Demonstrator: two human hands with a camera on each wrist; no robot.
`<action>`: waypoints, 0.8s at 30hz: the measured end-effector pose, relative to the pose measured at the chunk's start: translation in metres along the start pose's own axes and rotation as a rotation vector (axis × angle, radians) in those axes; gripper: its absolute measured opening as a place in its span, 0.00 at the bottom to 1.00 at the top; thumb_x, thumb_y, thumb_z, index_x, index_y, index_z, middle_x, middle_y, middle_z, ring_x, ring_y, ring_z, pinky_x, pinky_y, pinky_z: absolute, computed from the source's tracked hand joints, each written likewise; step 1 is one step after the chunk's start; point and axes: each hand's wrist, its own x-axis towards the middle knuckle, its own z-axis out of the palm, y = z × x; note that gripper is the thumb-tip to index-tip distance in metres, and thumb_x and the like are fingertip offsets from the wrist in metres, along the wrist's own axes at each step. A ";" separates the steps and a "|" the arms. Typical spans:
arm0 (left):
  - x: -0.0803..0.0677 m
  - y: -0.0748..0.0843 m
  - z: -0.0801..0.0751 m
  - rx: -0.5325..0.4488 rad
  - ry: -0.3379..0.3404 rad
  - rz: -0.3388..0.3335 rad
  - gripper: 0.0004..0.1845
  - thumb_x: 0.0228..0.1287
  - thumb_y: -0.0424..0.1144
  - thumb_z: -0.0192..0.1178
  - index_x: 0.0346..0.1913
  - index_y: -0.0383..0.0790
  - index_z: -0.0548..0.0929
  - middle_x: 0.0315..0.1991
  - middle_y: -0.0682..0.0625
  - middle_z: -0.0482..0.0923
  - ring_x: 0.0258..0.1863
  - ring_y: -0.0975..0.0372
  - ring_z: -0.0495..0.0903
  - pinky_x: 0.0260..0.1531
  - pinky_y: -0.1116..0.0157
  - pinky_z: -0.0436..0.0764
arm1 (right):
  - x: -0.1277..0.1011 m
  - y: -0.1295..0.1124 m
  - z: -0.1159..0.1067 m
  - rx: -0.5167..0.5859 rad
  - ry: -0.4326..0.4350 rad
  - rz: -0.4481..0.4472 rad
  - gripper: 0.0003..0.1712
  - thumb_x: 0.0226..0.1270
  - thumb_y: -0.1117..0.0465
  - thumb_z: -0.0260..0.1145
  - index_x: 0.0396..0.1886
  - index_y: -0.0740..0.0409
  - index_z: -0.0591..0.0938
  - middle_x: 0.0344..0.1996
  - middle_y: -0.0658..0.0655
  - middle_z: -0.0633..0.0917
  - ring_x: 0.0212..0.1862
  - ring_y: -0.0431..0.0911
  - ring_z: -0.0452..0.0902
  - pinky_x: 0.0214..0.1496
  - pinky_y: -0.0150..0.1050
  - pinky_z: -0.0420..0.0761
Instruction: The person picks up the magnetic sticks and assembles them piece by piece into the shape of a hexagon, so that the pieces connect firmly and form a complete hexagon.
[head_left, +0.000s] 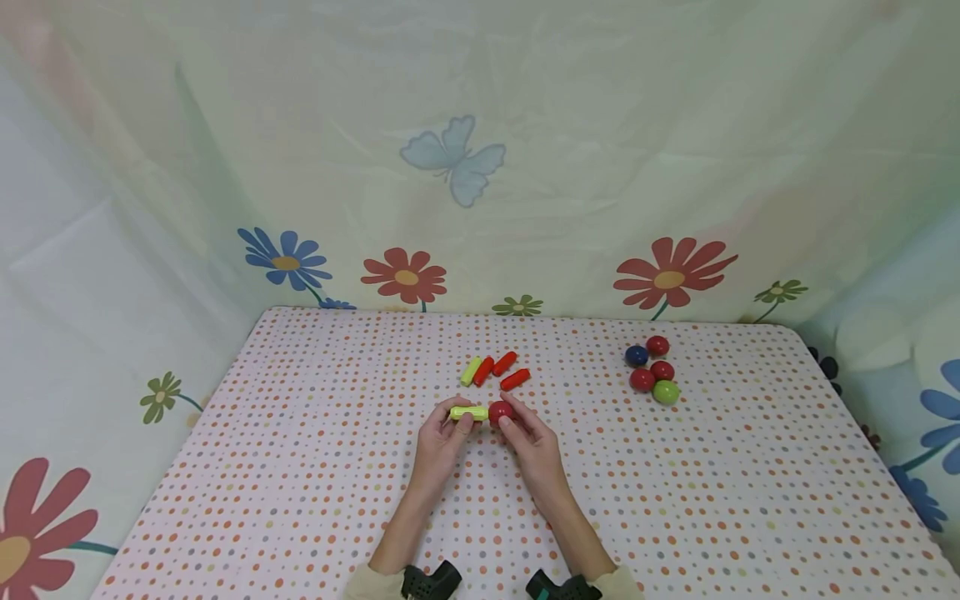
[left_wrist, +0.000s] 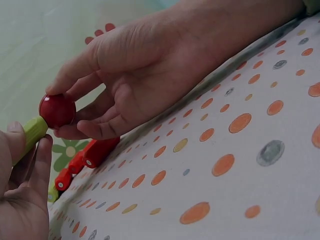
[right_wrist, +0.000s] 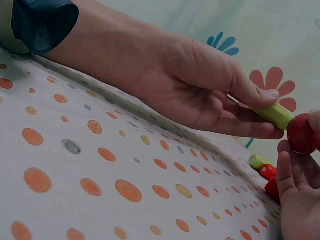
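My left hand (head_left: 441, 442) pinches a yellow-green ribbed rod (head_left: 469, 412) between thumb and fingers, lying roughly level in the head view. A shiny red ball (head_left: 501, 411) is held by the thumb and fingertips of my right hand (head_left: 538, 454). Rod and ball meet end to end between the two hands; in the left wrist view the ball (left_wrist: 57, 111) sits against the tip of the rod (left_wrist: 34, 131). From the right wrist, part of the ball (right_wrist: 301, 134) is covered by fingers. Both hands are just above the table.
Beyond the hands lie red rods (head_left: 515, 379) and another yellow-green rod (head_left: 470, 371). Some rod ends show a small pale disc. To the right sit a cluster of red balls (head_left: 657, 346), a blue ball (head_left: 637, 356) and a green ball (head_left: 666, 392) on the dotted tablecloth (head_left: 300, 467).
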 end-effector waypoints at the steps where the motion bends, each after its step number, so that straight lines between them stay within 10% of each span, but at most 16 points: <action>1: 0.000 0.000 0.000 0.004 0.002 0.001 0.27 0.68 0.43 0.59 0.61 0.28 0.69 0.60 0.36 0.71 0.53 0.64 0.81 0.55 0.68 0.80 | 0.000 0.000 0.000 -0.009 0.001 -0.003 0.27 0.69 0.51 0.63 0.67 0.45 0.72 0.62 0.55 0.76 0.50 0.40 0.79 0.50 0.29 0.82; 24: -0.001 0.000 0.000 -0.029 0.140 0.068 0.18 0.63 0.38 0.65 0.53 0.35 0.76 0.52 0.42 0.80 0.48 0.63 0.82 0.50 0.70 0.82 | -0.001 -0.005 0.003 0.013 0.020 0.001 0.22 0.68 0.59 0.64 0.59 0.58 0.72 0.58 0.58 0.77 0.52 0.40 0.80 0.50 0.28 0.82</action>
